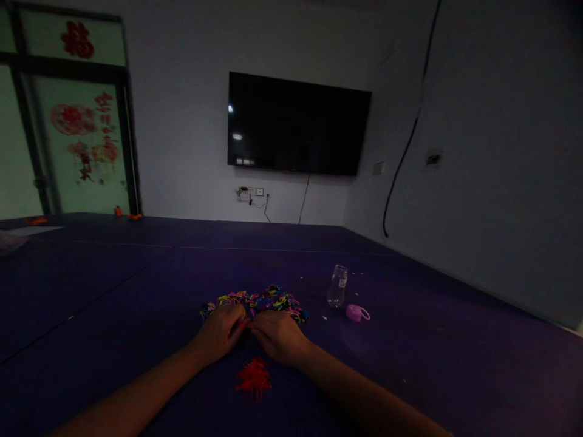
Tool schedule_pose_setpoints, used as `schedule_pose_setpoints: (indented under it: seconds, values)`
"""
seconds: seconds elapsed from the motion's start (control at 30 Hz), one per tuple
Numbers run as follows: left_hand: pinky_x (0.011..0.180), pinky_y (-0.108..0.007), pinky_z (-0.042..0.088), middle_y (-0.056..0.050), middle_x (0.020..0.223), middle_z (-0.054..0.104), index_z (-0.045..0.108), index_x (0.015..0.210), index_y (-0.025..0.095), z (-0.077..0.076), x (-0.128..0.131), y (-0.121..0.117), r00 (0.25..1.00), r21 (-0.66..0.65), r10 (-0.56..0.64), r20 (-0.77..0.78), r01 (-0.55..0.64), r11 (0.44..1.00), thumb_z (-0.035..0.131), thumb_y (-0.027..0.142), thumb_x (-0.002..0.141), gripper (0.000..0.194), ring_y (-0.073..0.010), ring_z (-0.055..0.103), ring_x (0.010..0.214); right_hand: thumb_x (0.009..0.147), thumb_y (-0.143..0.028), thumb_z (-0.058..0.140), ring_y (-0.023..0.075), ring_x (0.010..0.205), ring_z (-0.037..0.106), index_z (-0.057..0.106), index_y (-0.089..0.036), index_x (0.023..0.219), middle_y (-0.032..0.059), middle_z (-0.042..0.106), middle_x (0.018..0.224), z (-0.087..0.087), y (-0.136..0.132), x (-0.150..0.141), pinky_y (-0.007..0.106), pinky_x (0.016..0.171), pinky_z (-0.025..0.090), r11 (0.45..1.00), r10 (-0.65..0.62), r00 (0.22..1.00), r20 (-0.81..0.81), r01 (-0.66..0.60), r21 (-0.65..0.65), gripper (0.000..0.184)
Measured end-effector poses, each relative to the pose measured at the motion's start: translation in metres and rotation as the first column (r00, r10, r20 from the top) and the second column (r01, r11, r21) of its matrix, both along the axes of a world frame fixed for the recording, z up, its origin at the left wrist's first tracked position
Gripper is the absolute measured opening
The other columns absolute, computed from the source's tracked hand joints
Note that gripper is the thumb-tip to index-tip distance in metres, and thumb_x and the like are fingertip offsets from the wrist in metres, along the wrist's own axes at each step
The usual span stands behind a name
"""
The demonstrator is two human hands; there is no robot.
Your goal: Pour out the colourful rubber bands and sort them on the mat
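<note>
A spread pile of many-coloured loops that look like small rubber bands (268, 296) lies on the purple surface, just beyond my hands. My left hand (221, 329) is at the pile's near edge, its fingers closed in a pinch. Opposite it, my right hand (280, 335) is closed too, fingertips almost meeting those of the left. A bit of red rubber band (245, 323) shows between the two sets of fingertips; most of it is covered. Nearer to me, between my forearms, sits a small heap of red rubber bands (254, 377).
Right of the pile stands an uncapped clear bottle (337, 288), with a pink looped cap (354, 312) beside it. White scraps dot the purple surface (136, 291). A plastic bag (11, 241) lies far left. A television (298, 124) hangs on the wall beyond.
</note>
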State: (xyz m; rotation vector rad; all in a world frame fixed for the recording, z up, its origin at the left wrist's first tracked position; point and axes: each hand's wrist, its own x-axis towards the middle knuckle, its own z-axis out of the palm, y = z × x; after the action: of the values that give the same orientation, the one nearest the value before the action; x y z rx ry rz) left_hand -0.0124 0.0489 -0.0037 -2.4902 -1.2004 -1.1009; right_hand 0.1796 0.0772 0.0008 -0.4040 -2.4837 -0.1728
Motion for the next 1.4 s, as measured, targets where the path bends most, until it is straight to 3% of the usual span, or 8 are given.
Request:
schedule_pose_setpoints:
  seconds: [0.43,0.67,0.83,0.97,1.1,1.2,1.3,1.4]
  values:
    - [0.058,-0.027,0.036,0.001,0.063,0.05,0.038,0.067,0.022,0.0,0.0,0.0,0.999,0.021,0.011,0.042,-0.012,1.0,0.039,0.022,0.087,0.02,-0.0169,0.05,0.063,0.092,-0.019,0.039,0.0171,0.088,0.062,0.058,-0.015,0.104,0.0094,0.068,0.098,-0.001,-0.002,0.0,0.029,0.079,0.048,0.999,0.021,0.999,0.039,-0.022,0.035,0.023]
    - [0.057,-0.027,0.036,0.001,0.061,0.05,0.039,0.067,0.022,-0.003,-0.002,0.004,0.999,0.013,0.006,0.034,-0.006,1.0,0.042,0.026,0.088,0.022,-0.0165,0.05,0.062,0.092,-0.022,0.038,0.0168,0.08,0.062,0.061,-0.016,0.095,0.008,0.068,0.089,-0.005,-0.002,0.0,0.028,0.073,0.047,0.995,0.006,1.0,0.017,-0.008,0.097,0.024]
    - [0.055,-0.027,0.035,0.001,0.062,0.052,0.042,0.068,0.021,-0.003,-0.002,0.004,1.0,0.01,0.019,0.013,-0.019,1.0,0.046,0.03,0.088,0.022,-0.0165,0.05,0.059,0.092,-0.028,0.038,0.0135,0.056,0.058,0.059,-0.019,0.065,0.0033,0.062,0.059,-0.004,0.001,0.002,0.024,0.055,0.037,0.958,-0.277,0.94,-0.2,0.285,0.014,0.035]
    - [0.056,-0.027,0.034,0.001,0.062,0.052,0.04,0.067,0.021,-0.001,0.001,0.0,1.0,0.016,0.029,0.002,-0.029,0.999,0.046,0.031,0.088,0.025,-0.016,0.05,0.059,0.092,-0.033,0.038,0.012,0.052,0.056,0.059,-0.019,0.062,0.0016,0.06,0.057,-0.001,0.013,0.01,0.023,0.05,0.031,0.828,-0.56,0.75,-0.351,0.515,-0.222,0.04]
    - [0.058,-0.026,0.035,0.001,0.062,0.053,0.041,0.067,0.021,0.003,0.003,-0.004,1.0,0.007,-0.017,-0.015,0.017,1.0,0.048,0.032,0.089,0.026,-0.0152,0.05,0.059,0.093,-0.035,0.038,0.0133,0.053,0.056,0.062,-0.02,0.067,0.0006,0.062,0.059,0.0,0.024,0.018,0.024,0.049,0.03,0.724,-0.689,0.646,-0.33,0.588,-0.36,0.039]
    - [0.059,-0.027,0.036,0.001,0.063,0.054,0.043,0.068,0.02,0.004,0.004,-0.005,0.999,0.002,-0.041,-0.03,0.041,0.999,0.05,0.035,0.089,0.026,-0.0153,0.051,0.061,0.091,-0.028,0.043,0.0164,0.067,0.061,0.066,-0.021,0.079,0.003,0.068,0.074,-0.001,0.03,0.02,0.025,0.057,0.037,0.712,-0.696,0.666,-0.268,0.593,-0.376,0.027]
    - [0.06,-0.027,0.036,0.002,0.062,0.053,0.041,0.066,0.02,0.004,0.004,-0.004,0.998,0.007,-0.051,-0.033,0.051,0.999,0.051,0.038,0.089,0.03,-0.0151,0.051,0.061,0.086,-0.018,0.048,0.0198,0.083,0.062,0.067,-0.021,0.086,0.0058,0.07,0.086,-0.002,0.033,0.018,0.028,0.071,0.042,0.763,-0.634,0.748,-0.196,0.562,-0.32,0.02]
    - [0.059,-0.026,0.036,0.002,0.061,0.052,0.04,0.064,0.02,0.004,0.004,-0.004,0.998,0.016,-0.058,-0.032,0.059,0.998,0.052,0.039,0.088,0.033,-0.0145,0.05,0.059,0.081,-0.009,0.048,0.021,0.093,0.06,0.068,-0.021,0.094,0.006,0.069,0.096,-0.004,0.032,0.014,0.031,0.081,0.042,0.825,-0.545,0.83,-0.118,0.505,-0.255,0.027]
